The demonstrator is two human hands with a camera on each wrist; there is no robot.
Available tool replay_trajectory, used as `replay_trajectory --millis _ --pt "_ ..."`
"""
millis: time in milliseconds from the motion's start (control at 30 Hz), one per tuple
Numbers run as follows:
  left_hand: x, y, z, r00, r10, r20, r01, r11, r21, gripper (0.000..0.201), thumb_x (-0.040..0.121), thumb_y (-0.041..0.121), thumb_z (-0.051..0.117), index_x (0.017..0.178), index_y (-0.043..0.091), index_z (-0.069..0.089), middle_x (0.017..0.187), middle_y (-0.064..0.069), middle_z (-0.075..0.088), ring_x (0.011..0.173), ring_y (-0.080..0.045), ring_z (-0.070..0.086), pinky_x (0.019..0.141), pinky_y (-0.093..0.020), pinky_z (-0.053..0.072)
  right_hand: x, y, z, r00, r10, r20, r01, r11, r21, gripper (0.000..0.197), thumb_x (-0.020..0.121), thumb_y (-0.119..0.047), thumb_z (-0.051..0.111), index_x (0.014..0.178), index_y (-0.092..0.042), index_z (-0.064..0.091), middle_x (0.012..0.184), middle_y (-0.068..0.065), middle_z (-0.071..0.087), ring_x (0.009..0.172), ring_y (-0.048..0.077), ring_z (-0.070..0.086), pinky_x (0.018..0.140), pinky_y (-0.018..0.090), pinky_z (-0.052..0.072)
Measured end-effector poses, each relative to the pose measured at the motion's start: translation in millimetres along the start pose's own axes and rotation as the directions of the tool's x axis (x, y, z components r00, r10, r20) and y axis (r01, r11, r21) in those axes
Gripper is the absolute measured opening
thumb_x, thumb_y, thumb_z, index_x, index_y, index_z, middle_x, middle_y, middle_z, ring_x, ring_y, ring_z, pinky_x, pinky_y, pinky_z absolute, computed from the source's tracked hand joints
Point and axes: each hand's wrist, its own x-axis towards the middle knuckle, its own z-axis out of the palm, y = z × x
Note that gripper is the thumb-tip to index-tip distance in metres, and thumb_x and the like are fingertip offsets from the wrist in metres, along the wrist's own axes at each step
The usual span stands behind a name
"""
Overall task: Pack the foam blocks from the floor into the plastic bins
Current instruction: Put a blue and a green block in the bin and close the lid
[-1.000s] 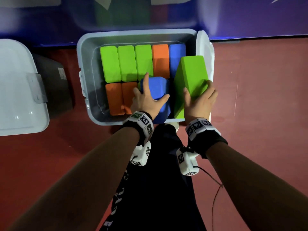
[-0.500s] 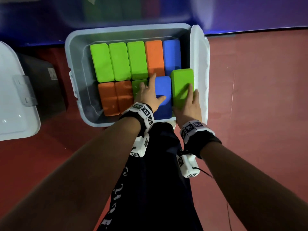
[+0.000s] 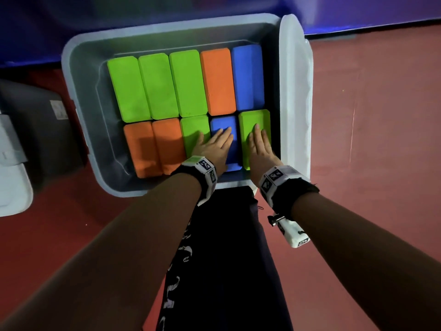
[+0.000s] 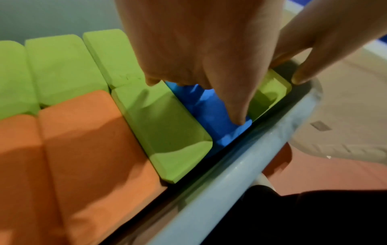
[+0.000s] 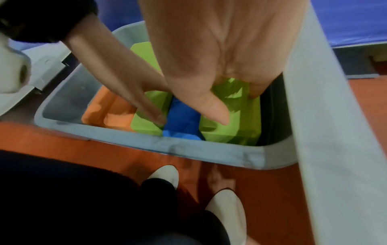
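A grey plastic bin (image 3: pixel 78 96) on the red floor holds two rows of foam blocks in green, orange and blue. In the near row, my left hand (image 3: pixel 214 145) lies flat with straight fingers across a green block (image 3: pixel 194 130) and a blue block (image 3: pixel 224 124). My right hand (image 3: pixel 259 144) presses flat on the green block (image 3: pixel 254 118) by the bin's right wall. The left wrist view has my left thumb on the blue block (image 4: pixel 211 109). In the right wrist view my right thumb rests on the green block (image 5: pixel 236 116).
The bin's white lid (image 3: pixel 296 91) stands open against its right side. A second bin (image 3: pixel 43 130) with a white lid (image 3: pixel 12 187) sits at the left. A blue wall (image 3: pixel 167 10) runs behind. My dark trousers and white shoes (image 5: pixel 228 210) are close to the bin's near rim.
The tilted green block went down into the near row's right end, and the blue block settled beside it. Both hands flattened on top of the blocks.
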Motion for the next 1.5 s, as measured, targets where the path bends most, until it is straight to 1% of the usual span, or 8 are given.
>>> replay_trajectory --millis 300,500,600,700,867,1100,1333,1500 --pt "10 -3 23 0.989 -0.033 -0.145 0.052 0.99 0.128 0.094 0.088 0.057 0.051 0.152 0.019 -0.006 0.159 0.007 -0.016 0.147 -0.01 -0.009 0.109 -0.067 -0.001 9 -5 -8 0.996 0.056 0.07 -0.061 0.996 0.064 0.064 0.094 -0.009 0.025 0.145 0.007 -0.011 0.155 0.023 -0.016 0.145 0.036 -0.004 0.118 0.038 0.016" --pt "14 -10 -2 0.876 -0.017 -0.481 0.037 0.999 0.032 0.077 0.078 0.033 0.071 0.145 0.014 0.037 0.156 -0.005 0.028 0.143 -0.023 0.028 0.112 -0.058 0.02 3 11 -29 0.981 -0.059 0.185 0.077 0.993 -0.094 0.055 0.1 -0.012 0.017 0.146 0.008 -0.003 0.154 0.025 -0.009 0.143 0.045 -0.001 0.118 0.047 0.008" --pt "31 -27 -24 0.937 -0.207 -0.281 0.2 0.978 -0.054 0.104 0.079 0.072 0.049 0.152 0.025 -0.008 0.159 -0.005 -0.019 0.146 -0.027 -0.016 0.106 -0.068 -0.007 4 5 -31 0.975 -0.017 0.222 -0.002 0.996 0.087 0.06 0.1 -0.013 0.026 0.149 -0.001 -0.006 0.156 0.016 -0.019 0.146 0.033 -0.001 0.118 0.04 0.01" --pt "46 -35 -27 0.911 -0.331 -0.248 0.298 0.941 -0.16 0.109 0.079 0.07 0.052 0.149 0.029 -0.02 0.156 -0.002 -0.029 0.143 -0.03 -0.024 0.105 -0.072 -0.002 14 4 -14 0.989 0.011 0.144 -0.027 0.993 0.114 0.058 0.099 -0.007 0.022 0.149 -0.003 -0.006 0.155 0.015 -0.021 0.146 0.032 -0.001 0.117 0.038 0.015" --pt "49 -38 -18 0.894 -0.33 -0.303 0.283 0.94 -0.189 0.1 0.085 0.06 0.053 0.149 0.032 -0.018 0.157 0.002 -0.026 0.145 -0.028 -0.022 0.112 -0.067 0.004 21 2 -6 0.987 -0.005 0.159 0.009 1.0 -0.025 0.065 0.097 -0.009 0.028 0.146 0.005 -0.01 0.152 0.026 -0.021 0.143 0.042 -0.009 0.118 0.044 0.016" --pt "31 -59 -11 0.838 -0.383 -0.389 0.316 0.922 -0.225 0.106 0.082 0.06 0.059 0.152 0.018 -0.008 0.159 -0.005 -0.02 0.147 -0.022 -0.014 0.113 -0.06 -0.004 19 -4 -29 0.99 0.104 -0.09 -0.058 0.908 0.415 0.061 0.091 -0.01 0.042 0.149 -0.01 0.022 0.158 0.011 0.004 0.145 0.029 0.011 0.118 0.039 0.017" --pt "-13 -113 34 0.74 -0.535 -0.407 0.439 0.843 -0.309 0.102 0.075 0.082 0.031 0.153 0.024 0.0 0.159 -0.017 -0.012 0.146 -0.035 -0.01 0.105 -0.071 -0.005 56 -32 -46 0.986 0.057 -0.159 -0.022 0.977 0.21 0.11 0.074 -0.052 0.069 0.149 -0.036 -0.01 0.157 0.008 -0.02 0.145 0.033 -0.012 0.114 0.056 0.009" --pt "-31 -142 57 0.808 -0.455 -0.374 0.344 0.88 -0.327 0.095 0.078 0.069 0.05 0.153 0.029 0.006 0.16 -0.01 -0.012 0.146 -0.035 -0.01 0.114 -0.063 0.007 76 -44 -31 0.978 0.081 -0.194 -0.08 0.997 0.015 0.134 0.059 -0.056 0.08 0.144 -0.037 -0.024 0.156 0.02 -0.014 0.143 0.044 -0.006 0.107 0.063 0.023"
